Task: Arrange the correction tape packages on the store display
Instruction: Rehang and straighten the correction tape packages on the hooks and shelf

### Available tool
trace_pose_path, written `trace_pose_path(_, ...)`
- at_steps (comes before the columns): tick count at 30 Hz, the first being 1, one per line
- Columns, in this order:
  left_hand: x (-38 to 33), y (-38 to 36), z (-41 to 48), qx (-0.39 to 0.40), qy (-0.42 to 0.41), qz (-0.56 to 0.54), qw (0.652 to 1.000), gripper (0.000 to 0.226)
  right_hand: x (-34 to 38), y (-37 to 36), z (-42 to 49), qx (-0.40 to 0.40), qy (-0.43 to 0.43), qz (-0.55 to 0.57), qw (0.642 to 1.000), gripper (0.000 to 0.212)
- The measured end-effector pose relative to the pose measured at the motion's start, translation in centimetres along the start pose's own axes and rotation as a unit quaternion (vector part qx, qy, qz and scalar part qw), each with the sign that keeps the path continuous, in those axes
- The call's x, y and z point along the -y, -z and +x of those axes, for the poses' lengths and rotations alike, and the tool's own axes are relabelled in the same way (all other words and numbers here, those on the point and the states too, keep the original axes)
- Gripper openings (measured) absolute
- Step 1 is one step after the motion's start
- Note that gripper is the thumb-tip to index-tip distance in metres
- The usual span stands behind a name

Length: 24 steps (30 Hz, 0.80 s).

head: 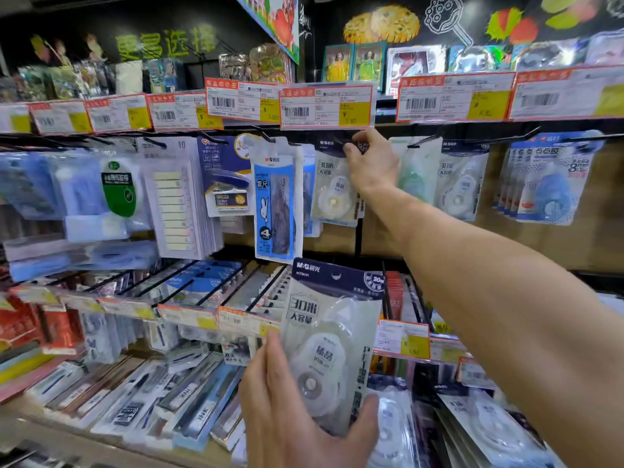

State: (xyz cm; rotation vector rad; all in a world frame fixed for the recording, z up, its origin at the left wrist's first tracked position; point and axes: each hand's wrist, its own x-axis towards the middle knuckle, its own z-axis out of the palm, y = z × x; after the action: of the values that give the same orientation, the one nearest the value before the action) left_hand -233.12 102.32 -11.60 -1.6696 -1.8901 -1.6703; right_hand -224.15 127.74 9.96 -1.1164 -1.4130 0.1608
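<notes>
The right hand is raised to the display's upper rail, thumb and fingers pinching the dark header of the hanging package at its peg hook, just under the 5.80 price label; the left hand grips the held package of correction tape low, before the lower shelf, upright, long axis vertical, header uppermost; the hook lies almost straight above it, so the next move is probably a plain lift by the left hand.
</notes>
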Motion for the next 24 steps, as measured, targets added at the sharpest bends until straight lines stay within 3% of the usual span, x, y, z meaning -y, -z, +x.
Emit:
trace_pose_path(6,-1.5,-0.4,0.6,0.008,-0.014,0.021,1.000,0.123,0.0,-0.4,1.1,0.002,-0.031,-0.061,0.998,0.035)
trace_pose_path(11,-1.2,-0.5,0.8,0.022,-0.018,0.016,0.999,0.127,-0.5,3.0,-2.4,-0.009,0.026,-0.069,0.997,0.043)
trace_pose_path(13,-1.5,-0.7,1.3,0.029,-0.011,0.008,0.999,0.127,-0.6,5.2,-4.8,0.026,-0.008,-0.008,1.000,0.025)
trace_pose_path(14,-1.8,-0.7,1.5,0.037,-0.002,0.002,0.999,0.126,-0.4,6.4,-6.6,0.073,-0.063,0.079,0.992,0.017)
trace_pose_path(16,-2.4,-0.9,1.9,0.031,0.000,-0.013,0.999,0.126,0.4,9.1,-10.2,0.192,-0.149,0.252,0.937,0.023)
trace_pose_path(18,-3.2,-1.2,2.2,0.036,0.012,-0.023,0.999,0.127,0.9,11.3,-13.3,0.260,-0.174,0.312,0.897,0.036)
trace_pose_path(22,-4.3,-2.1,2.5,0.012,0.014,0.000,1.000,0.128,1.0,12.4,-17.2,0.247,-0.132,0.290,0.915,0.013)
trace_pose_path(24,-4.1,-2.8,2.4,0.006,0.013,0.019,1.000,0.133,0.7,11.8,-17.5,0.213,-0.134,0.272,0.929,0.017)
